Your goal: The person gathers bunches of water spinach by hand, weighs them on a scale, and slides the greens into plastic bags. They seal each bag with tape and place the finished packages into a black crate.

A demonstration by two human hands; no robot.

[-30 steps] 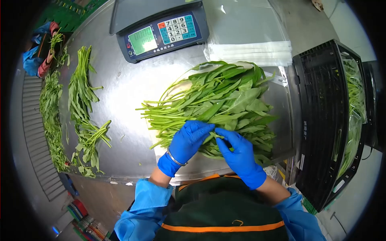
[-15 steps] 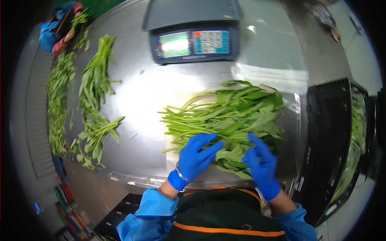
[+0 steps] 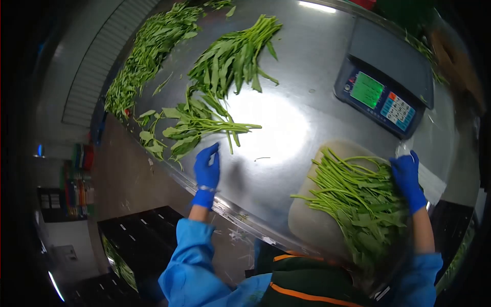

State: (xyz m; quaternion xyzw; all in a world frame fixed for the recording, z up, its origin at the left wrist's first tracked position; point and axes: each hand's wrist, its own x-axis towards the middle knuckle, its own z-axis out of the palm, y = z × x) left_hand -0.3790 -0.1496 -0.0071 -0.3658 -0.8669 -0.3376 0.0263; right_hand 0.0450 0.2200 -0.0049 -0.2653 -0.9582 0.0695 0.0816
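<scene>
A large bunch of long-stalked leafy greens (image 3: 358, 199), looking like water spinach, lies on a pale cutting board (image 3: 312, 225) near the table's front edge. At the bunch's right side, my right hand (image 3: 409, 181) in a blue glove has its fingers drawn together beside clear plastic film (image 3: 434, 187); what they grip, if anything, is hidden. My left hand (image 3: 207, 168), also gloved in blue, is over the table's front edge with thumb and fingers apart, holding nothing. Just beyond it is a small bunch of greens (image 3: 204, 128), stalks pointing right.
A digital scale (image 3: 396, 71) with a lit green display stands at the back right. Another bunch of greens (image 3: 235, 56) and a long leafy heap (image 3: 153, 51) lie on the left part of the metal table (image 3: 286, 102). Black crates (image 3: 148, 240) are below the front edge.
The view has turned left. My left hand has left the large bunch and reached left toward the small one. My right hand has moved to the large bunch's right side.
</scene>
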